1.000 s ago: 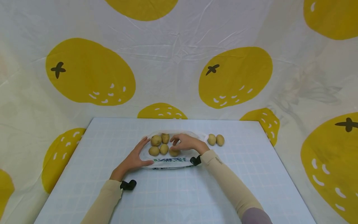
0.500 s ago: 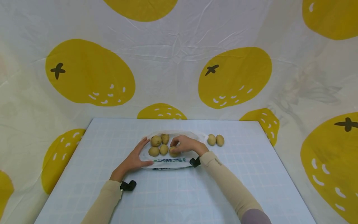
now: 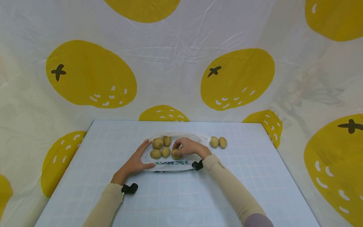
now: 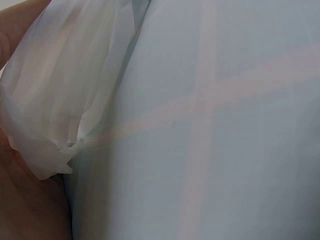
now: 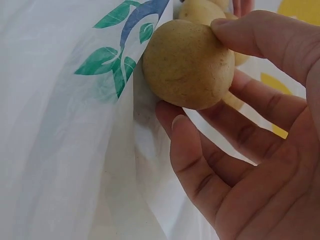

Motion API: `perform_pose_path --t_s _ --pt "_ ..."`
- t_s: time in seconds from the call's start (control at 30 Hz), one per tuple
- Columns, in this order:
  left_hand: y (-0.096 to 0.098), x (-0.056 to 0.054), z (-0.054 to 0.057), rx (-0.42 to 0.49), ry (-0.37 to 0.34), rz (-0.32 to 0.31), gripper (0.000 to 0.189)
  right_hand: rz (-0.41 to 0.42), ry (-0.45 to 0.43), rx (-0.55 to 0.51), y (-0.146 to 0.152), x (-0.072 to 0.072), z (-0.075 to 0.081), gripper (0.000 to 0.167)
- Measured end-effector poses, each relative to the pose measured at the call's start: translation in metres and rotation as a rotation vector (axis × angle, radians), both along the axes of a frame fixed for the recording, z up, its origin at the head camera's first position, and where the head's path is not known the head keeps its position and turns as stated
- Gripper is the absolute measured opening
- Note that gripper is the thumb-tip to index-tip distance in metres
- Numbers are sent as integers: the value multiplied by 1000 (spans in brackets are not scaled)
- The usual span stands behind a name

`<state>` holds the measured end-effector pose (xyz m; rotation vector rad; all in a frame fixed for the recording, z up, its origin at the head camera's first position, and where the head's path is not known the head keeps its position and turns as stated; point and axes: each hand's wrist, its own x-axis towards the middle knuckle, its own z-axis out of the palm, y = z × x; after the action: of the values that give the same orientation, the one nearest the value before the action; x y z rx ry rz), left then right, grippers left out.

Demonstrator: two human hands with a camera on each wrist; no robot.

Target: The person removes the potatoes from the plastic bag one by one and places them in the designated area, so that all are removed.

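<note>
A white plastic bag (image 3: 167,168) with green and blue print lies on its side on the table. Several potatoes (image 3: 157,143) rest within its outline, to the left of my right hand (image 3: 189,146). That hand pinches a round potato (image 5: 187,65) between thumb and fingers, near the bag's printed edge. My left hand (image 3: 135,160) is spread at the bag's left end, its thumb along the front edge and its fingers reaching to the back. In the left wrist view the gathered bag plastic (image 4: 65,75) covers part of that hand.
Two potatoes, one (image 3: 214,142) beside the other (image 3: 222,142), lie just past the bag's right end. The pale checked table (image 3: 181,201) stretches toward me. Behind it hangs a white sheet (image 3: 167,72) with large yellow fruit prints.
My right fingers have come down and closed on the potato at the right of the group. The left hand and the other potatoes stay in place.
</note>
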<state>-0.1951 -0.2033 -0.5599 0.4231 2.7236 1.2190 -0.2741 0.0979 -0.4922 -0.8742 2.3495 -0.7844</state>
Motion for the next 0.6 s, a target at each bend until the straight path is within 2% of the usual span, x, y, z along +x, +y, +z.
perform_pose_path --t_s 0.6 --pt "0 1 0 19 26 -14 107 -59 -13 -54 8 1 -1 31"
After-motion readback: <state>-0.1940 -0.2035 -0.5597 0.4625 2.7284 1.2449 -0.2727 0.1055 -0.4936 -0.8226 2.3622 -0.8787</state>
